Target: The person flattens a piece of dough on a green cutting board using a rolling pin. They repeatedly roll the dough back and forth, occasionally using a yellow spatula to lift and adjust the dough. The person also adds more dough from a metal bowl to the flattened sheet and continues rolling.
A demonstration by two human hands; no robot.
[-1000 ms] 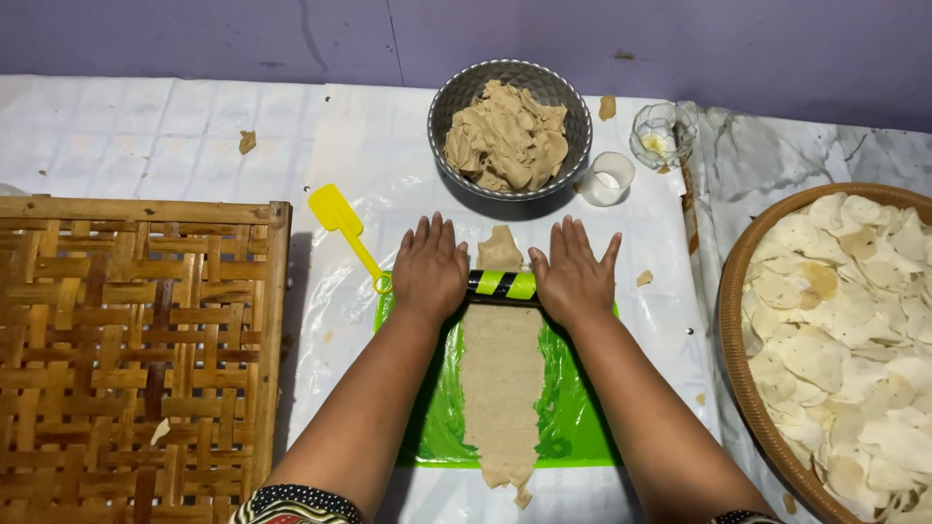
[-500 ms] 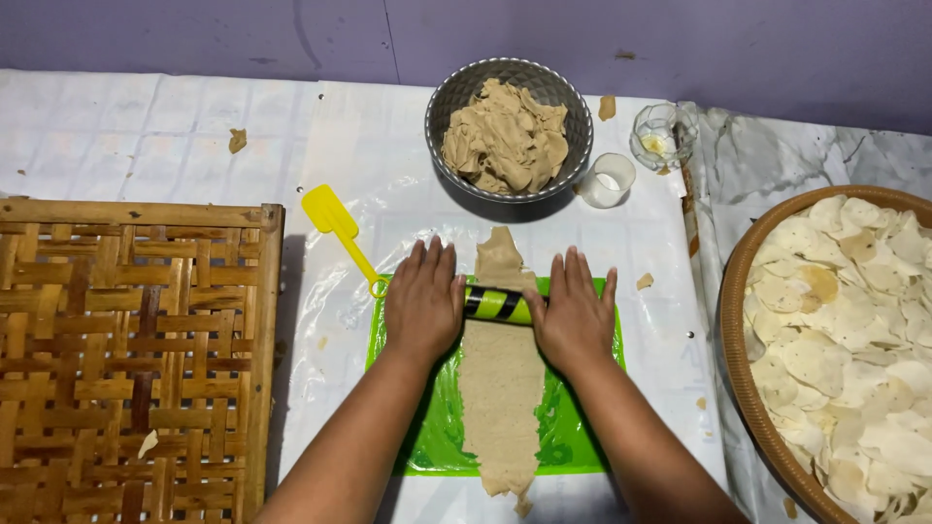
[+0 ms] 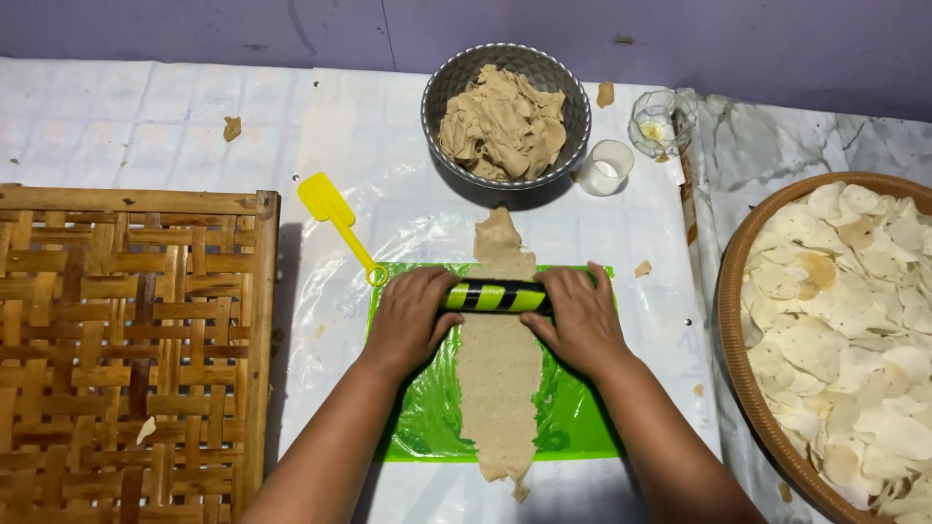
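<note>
evidently soft, tearable dough strip (image 3: 497, 364) lies under the striped roller (image 3: 497, 296); left hand (image 3: 408, 318) and right hand (image 3: 580, 318) curl over its ends.

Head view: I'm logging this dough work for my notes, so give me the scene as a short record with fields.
left hand: on the roller's left end
right hand: on the roller's right end
roller: green with black stripes, lying across the dough strip
dough strip: long, flattened, on the green mat
metal bowl: holds dough scraps
yellow spatula: left of the mat
round basket: pale thin discs
</note>
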